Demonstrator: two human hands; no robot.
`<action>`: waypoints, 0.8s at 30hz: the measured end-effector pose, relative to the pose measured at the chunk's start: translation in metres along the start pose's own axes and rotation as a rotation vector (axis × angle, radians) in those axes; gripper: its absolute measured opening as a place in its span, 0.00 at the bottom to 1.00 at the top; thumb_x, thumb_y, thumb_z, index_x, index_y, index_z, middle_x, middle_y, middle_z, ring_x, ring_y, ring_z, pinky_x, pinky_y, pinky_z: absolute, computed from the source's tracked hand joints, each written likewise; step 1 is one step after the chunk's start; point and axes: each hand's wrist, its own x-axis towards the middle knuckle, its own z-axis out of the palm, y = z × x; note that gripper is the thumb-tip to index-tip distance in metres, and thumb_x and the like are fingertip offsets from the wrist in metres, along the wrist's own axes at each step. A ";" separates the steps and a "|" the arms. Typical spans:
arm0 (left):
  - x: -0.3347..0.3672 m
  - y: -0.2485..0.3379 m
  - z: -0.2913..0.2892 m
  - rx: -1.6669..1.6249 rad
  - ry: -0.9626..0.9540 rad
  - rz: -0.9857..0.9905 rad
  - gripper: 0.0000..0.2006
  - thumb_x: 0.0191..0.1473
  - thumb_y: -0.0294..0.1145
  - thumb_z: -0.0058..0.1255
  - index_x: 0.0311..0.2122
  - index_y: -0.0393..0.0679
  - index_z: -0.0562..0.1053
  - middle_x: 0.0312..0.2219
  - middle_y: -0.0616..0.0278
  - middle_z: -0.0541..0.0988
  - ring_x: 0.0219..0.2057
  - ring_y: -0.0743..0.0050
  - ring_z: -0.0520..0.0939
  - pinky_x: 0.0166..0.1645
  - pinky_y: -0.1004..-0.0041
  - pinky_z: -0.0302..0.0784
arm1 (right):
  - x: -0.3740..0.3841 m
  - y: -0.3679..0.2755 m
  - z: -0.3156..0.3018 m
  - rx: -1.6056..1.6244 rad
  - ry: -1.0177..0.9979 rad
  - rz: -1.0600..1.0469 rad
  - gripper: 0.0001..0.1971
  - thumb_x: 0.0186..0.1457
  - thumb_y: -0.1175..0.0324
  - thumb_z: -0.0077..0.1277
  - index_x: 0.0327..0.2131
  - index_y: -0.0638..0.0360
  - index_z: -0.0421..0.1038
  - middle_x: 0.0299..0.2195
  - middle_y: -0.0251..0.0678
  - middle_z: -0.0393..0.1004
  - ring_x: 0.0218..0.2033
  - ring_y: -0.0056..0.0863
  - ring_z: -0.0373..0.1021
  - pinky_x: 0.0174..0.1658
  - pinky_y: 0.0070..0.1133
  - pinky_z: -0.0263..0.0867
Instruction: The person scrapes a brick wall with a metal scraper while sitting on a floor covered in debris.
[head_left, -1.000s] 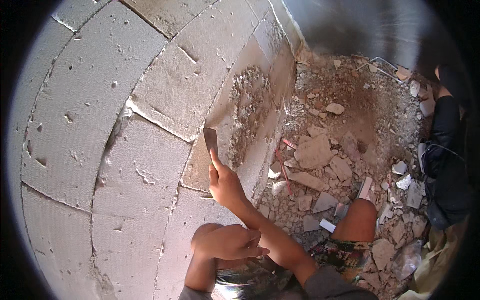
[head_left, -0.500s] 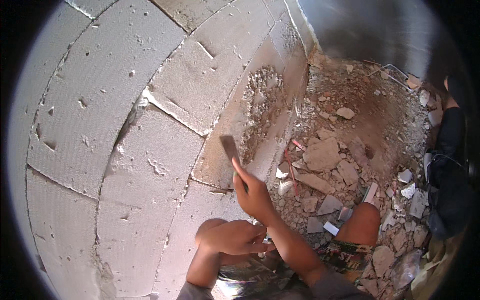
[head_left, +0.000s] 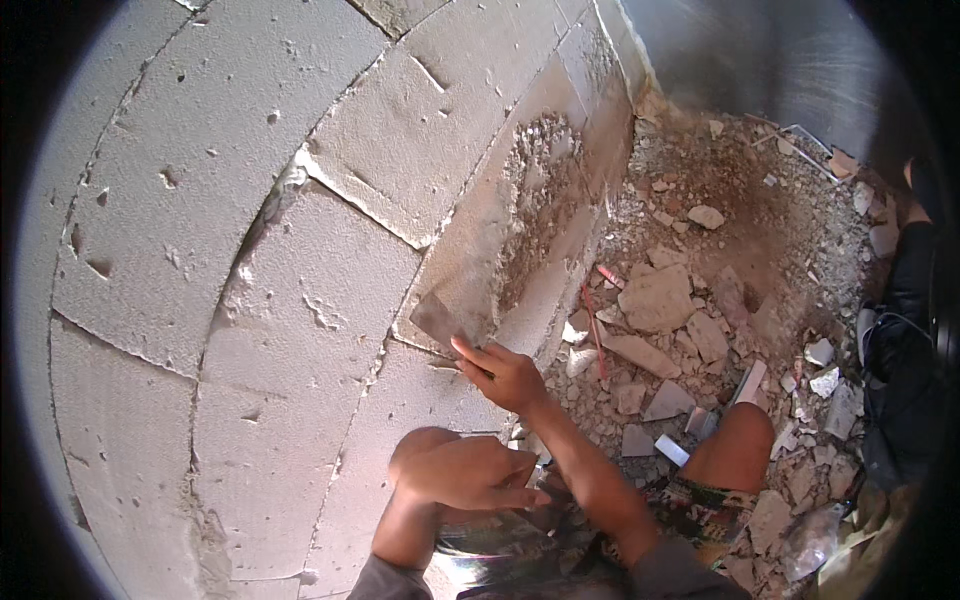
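My right hand (head_left: 508, 377) grips a scraper with a flat, broad grey metal blade (head_left: 436, 316). Its handle is hidden in my fingers. The blade lies at the lower left of a damp, brownish patch on the pale block wall (head_left: 290, 290). To the right of it, on the same patch, is a rough strip of crumbly mortar (head_left: 540, 190). My left hand (head_left: 468, 472) hangs over my bent left knee, holding nothing, its thumb apart from the loosely bent fingers.
Broken plaster and rubble (head_left: 656, 298) cover the floor right of the wall, with red strips (head_left: 592, 330) and white offcuts (head_left: 671, 450) among them. A smooth grey surface (head_left: 740, 60) stands at the back. A person's dark-clothed leg (head_left: 905, 280) is at the far right.
The scraper has turned, so its blade now shows broad and flat; it has moved slightly down and left. My right hand has shifted a little. My left hand stays on the knee.
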 end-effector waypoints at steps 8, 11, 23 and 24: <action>-0.001 -0.002 0.004 -0.050 0.035 0.004 0.22 0.53 0.60 0.49 0.27 0.49 0.72 0.18 0.59 0.76 0.22 0.54 0.79 0.25 0.61 0.70 | 0.005 0.002 0.000 -0.026 0.031 -0.107 0.20 0.54 0.63 0.58 0.53 0.42 0.73 0.19 0.35 0.65 0.18 0.31 0.66 0.23 0.27 0.66; 0.001 0.007 -0.002 -0.021 0.025 0.027 0.23 0.52 0.62 0.49 0.25 0.49 0.71 0.17 0.59 0.76 0.21 0.54 0.79 0.25 0.61 0.70 | 0.000 0.012 -0.002 0.007 0.034 -0.122 0.20 0.53 0.64 0.59 0.52 0.42 0.74 0.18 0.35 0.64 0.16 0.31 0.65 0.22 0.28 0.65; -0.002 0.011 0.000 -0.085 0.120 0.095 0.25 0.52 0.64 0.49 0.25 0.50 0.74 0.14 0.61 0.74 0.17 0.56 0.77 0.22 0.62 0.68 | -0.002 0.027 -0.006 -0.052 0.009 -0.177 0.22 0.52 0.65 0.60 0.53 0.40 0.73 0.18 0.34 0.64 0.16 0.32 0.64 0.20 0.28 0.64; 0.000 0.012 -0.002 -0.033 0.111 0.057 0.25 0.52 0.64 0.50 0.24 0.49 0.74 0.14 0.61 0.74 0.17 0.56 0.77 0.22 0.62 0.68 | 0.000 0.028 -0.007 -0.099 0.038 -0.234 0.23 0.53 0.65 0.60 0.53 0.39 0.72 0.18 0.34 0.64 0.16 0.31 0.65 0.20 0.28 0.64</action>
